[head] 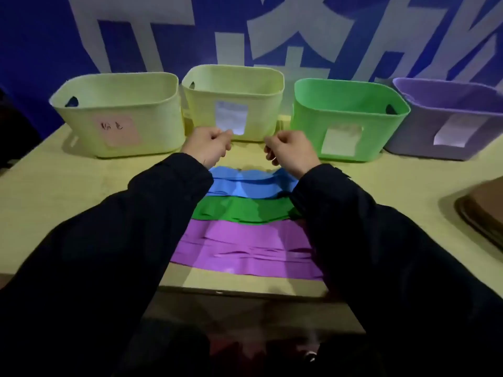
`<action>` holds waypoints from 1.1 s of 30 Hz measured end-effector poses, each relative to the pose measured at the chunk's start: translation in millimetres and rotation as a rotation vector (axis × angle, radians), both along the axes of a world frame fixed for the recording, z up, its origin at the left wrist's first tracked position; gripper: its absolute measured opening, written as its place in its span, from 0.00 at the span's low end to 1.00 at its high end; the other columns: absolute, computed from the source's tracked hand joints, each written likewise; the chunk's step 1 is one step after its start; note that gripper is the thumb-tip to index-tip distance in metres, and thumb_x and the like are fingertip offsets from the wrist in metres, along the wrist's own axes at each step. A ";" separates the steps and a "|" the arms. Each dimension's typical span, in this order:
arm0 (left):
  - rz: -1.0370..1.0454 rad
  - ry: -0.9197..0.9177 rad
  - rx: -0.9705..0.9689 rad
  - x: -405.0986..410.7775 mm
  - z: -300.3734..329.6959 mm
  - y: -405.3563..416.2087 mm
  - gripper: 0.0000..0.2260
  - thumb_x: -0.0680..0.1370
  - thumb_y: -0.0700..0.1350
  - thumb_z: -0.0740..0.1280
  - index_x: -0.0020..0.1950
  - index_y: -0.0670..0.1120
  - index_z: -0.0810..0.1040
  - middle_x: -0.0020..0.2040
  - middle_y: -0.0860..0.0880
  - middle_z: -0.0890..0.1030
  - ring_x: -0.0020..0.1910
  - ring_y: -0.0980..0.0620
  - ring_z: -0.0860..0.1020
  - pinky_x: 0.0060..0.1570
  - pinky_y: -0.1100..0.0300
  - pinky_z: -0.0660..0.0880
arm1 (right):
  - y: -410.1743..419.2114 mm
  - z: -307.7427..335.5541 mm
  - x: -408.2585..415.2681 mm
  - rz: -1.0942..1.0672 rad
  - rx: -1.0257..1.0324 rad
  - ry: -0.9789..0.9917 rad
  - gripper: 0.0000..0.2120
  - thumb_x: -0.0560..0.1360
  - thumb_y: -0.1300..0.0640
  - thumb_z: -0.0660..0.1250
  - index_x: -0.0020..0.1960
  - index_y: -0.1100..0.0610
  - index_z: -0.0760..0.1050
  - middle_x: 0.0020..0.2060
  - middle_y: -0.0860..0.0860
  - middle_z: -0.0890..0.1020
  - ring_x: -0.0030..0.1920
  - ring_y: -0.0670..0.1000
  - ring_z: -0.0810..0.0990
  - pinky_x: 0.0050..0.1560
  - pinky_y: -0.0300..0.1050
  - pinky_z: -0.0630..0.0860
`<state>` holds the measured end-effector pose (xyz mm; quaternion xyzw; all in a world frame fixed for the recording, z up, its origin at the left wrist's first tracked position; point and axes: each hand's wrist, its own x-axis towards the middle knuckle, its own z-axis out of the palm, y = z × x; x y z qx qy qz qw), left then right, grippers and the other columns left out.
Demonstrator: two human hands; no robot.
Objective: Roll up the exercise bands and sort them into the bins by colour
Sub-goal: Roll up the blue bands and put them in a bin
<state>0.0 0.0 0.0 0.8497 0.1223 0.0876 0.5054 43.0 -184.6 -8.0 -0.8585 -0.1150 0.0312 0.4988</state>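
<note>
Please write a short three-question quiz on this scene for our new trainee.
1. True or false: the blue band lies nearer the bins than the purple band.
2. How many bins stand on the table?
3. Which band lies in the middle: A blue, B green, C purple?

Key: 1 true. 2 four: two yellow bins, a green bin, a purple bin. 3 B, the green band.

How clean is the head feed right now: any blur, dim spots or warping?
Head view: dim overall, dark sleeves nearly featureless; wide-angle warping bows the table edge and tilts the lilac plastic bin; both hands slightly soft; the blue, green and purple flat bands stay readable.
</note>
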 end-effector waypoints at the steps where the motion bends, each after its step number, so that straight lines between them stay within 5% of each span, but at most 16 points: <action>1: -0.021 -0.037 0.018 -3.0 -2.8 -2.4 0.18 0.83 0.50 0.63 0.34 0.46 0.75 0.31 0.50 0.72 0.31 0.50 0.67 0.37 0.58 0.65 | -1.4 -1.8 -2.5 -0.003 -0.019 -0.052 0.16 0.81 0.54 0.64 0.35 0.55 0.76 0.31 0.49 0.81 0.34 0.50 0.78 0.45 0.49 0.79; 8: -0.042 -0.153 0.050 -39.5 -3.2 -16.3 0.18 0.82 0.49 0.63 0.33 0.47 0.75 0.30 0.50 0.72 0.29 0.51 0.67 0.40 0.58 0.66 | -15.7 -4.7 -38.4 -0.007 -0.176 -0.254 0.11 0.77 0.52 0.65 0.36 0.52 0.76 0.35 0.49 0.85 0.43 0.54 0.85 0.50 0.55 0.81; 14: 0.032 -0.164 0.040 -55.9 1.4 -10.3 0.16 0.81 0.50 0.64 0.34 0.47 0.76 0.31 0.49 0.74 0.34 0.47 0.70 0.43 0.57 0.68 | -18.8 0.0 -55.2 0.013 -0.222 -0.295 0.09 0.78 0.53 0.66 0.42 0.55 0.80 0.40 0.52 0.86 0.44 0.56 0.83 0.44 0.46 0.77; 18: 0.152 -0.146 0.284 -53.1 -2.5 4.5 0.12 0.80 0.49 0.65 0.40 0.44 0.80 0.40 0.47 0.81 0.45 0.45 0.76 0.46 0.57 0.71 | -22.6 -1.0 -53.0 -0.006 -0.273 -0.318 0.07 0.78 0.53 0.65 0.44 0.52 0.79 0.39 0.50 0.83 0.45 0.55 0.81 0.43 0.43 0.69; 21: 0.293 -0.031 0.498 -47.6 -11.5 31.8 0.08 0.79 0.50 0.66 0.45 0.48 0.81 0.53 0.43 0.82 0.56 0.38 0.77 0.54 0.53 0.74 | -28.6 -8.4 -49.5 0.002 -0.369 -0.307 0.11 0.79 0.52 0.64 0.57 0.52 0.82 0.53 0.51 0.85 0.54 0.55 0.81 0.51 0.44 0.74; 23: 0.346 0.120 0.591 -47.2 -20.4 47.3 0.14 0.78 0.53 0.66 0.54 0.44 0.81 0.59 0.39 0.79 0.61 0.37 0.74 0.60 0.49 0.72 | -31.6 -17.2 -50.3 0.021 -0.439 -0.265 0.12 0.79 0.51 0.64 0.58 0.51 0.82 0.56 0.52 0.85 0.56 0.56 0.81 0.52 0.45 0.74; 26: 0.340 0.217 0.562 -52.2 -30.4 57.6 0.19 0.80 0.54 0.66 0.59 0.39 0.79 0.59 0.37 0.80 0.59 0.36 0.76 0.57 0.50 0.73 | -32.4 -29.2 -53.9 0.002 -0.444 -0.243 0.11 0.78 0.52 0.65 0.53 0.52 0.84 0.49 0.54 0.85 0.51 0.58 0.82 0.43 0.43 0.70; 33: 0.416 0.077 0.393 -62.3 -35.8 56.8 0.06 0.78 0.43 0.67 0.50 0.47 0.83 0.55 0.41 0.84 0.54 0.37 0.79 0.52 0.53 0.76 | -34.3 -37.5 -59.5 -0.039 -0.471 -0.296 0.10 0.76 0.56 0.65 0.52 0.52 0.84 0.50 0.55 0.85 0.51 0.59 0.81 0.45 0.45 0.73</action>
